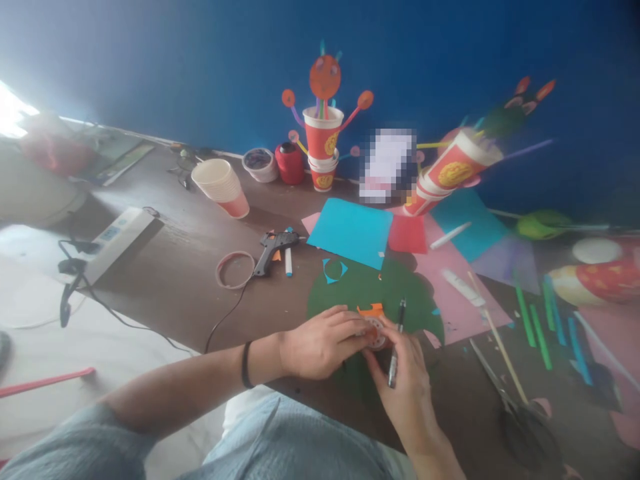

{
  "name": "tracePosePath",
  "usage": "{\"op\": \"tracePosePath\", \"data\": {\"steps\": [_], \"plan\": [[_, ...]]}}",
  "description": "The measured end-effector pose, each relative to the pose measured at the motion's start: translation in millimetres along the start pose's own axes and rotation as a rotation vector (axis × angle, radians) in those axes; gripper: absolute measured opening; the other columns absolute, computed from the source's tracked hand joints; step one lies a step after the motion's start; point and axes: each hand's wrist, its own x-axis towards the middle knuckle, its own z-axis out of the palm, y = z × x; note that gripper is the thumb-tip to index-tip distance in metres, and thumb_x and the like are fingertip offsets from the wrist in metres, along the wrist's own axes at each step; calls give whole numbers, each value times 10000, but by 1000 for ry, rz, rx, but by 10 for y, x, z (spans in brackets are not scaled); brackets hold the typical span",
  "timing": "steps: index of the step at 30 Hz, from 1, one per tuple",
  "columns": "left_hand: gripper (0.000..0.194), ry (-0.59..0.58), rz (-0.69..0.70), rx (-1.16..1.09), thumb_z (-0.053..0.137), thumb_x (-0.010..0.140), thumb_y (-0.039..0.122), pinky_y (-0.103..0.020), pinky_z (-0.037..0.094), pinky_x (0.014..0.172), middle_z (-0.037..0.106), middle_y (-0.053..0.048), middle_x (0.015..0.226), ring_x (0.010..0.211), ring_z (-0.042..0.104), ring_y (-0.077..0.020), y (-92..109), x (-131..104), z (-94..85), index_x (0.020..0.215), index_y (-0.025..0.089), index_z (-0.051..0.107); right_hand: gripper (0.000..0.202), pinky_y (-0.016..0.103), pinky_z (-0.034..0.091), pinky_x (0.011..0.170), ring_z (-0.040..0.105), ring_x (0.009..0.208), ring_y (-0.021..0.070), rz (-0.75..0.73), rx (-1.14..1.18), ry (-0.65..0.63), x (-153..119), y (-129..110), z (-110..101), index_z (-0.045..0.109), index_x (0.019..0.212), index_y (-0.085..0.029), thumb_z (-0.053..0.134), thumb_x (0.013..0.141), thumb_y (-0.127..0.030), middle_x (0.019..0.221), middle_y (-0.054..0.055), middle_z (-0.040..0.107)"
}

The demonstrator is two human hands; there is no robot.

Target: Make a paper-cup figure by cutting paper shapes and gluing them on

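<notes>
A small round disc [375, 333] with a pale, dotted rim lies between my hands over the dark green paper [400, 287]. My left hand [325, 341] has its fingers closed on the disc's left side. On the disc's right side, the fingers of my right hand [407, 373] press together at its edge. A black and clear pen [393, 363] rests upright-slanted across my right hand, between the fingers. Just beyond the disc is a scrap of orange paper [370, 310]. The disc's lower part is partly hidden by my fingers.
A black glue gun [273, 252] with its cord and a tape ring [235, 270] lie left. Blue paper [350, 230] is ahead; scissors [505, 400], a wooden stick [505, 353] and green strips [540, 337] lie right. Decorated cups [321, 137] and stacked cups [220, 187] stand behind.
</notes>
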Motion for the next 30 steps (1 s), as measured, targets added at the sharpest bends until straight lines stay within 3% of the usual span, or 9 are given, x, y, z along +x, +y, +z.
{"op": "tracePosePath", "data": {"steps": [7,13,16,21,30], "plan": [[453,-200,-46,78,360,877,127,-386,370,1003,460,-141,1335,1242,409,-233,51,55,-80,1325,162,415,344,449,479,884,536,1096,263,99,141,1,27,-11,-63,491,1157,-204,588,829,-240,1192,116,575],[510,-333,-76,176,447,810,153,-411,392,947,378,-151,1403,1189,449,-273,97,95,-178,1318,194,436,267,409,494,825,631,914,227,315,298,205,11,29,-569,611,1076,-198,420,929,-313,1028,91,664],[557,-340,-54,205,456,794,137,-443,350,976,420,-134,1376,1203,439,-269,100,116,-206,1342,224,407,341,407,479,814,636,827,221,237,329,86,53,30,-738,653,1009,-192,349,951,-337,780,55,664],[636,-322,-41,235,453,772,100,-452,286,1021,417,-99,1392,1230,414,-246,111,140,-232,1380,254,350,237,289,452,633,578,690,169,114,248,-45,223,-10,-640,638,871,-215,433,926,-320,705,19,582],[595,-307,-49,248,487,758,133,-446,329,966,443,-59,1379,1192,414,-275,109,158,-243,1331,282,431,291,291,436,653,568,698,169,102,186,-185,376,5,-439,615,806,-212,397,939,-352,745,29,574]]}}
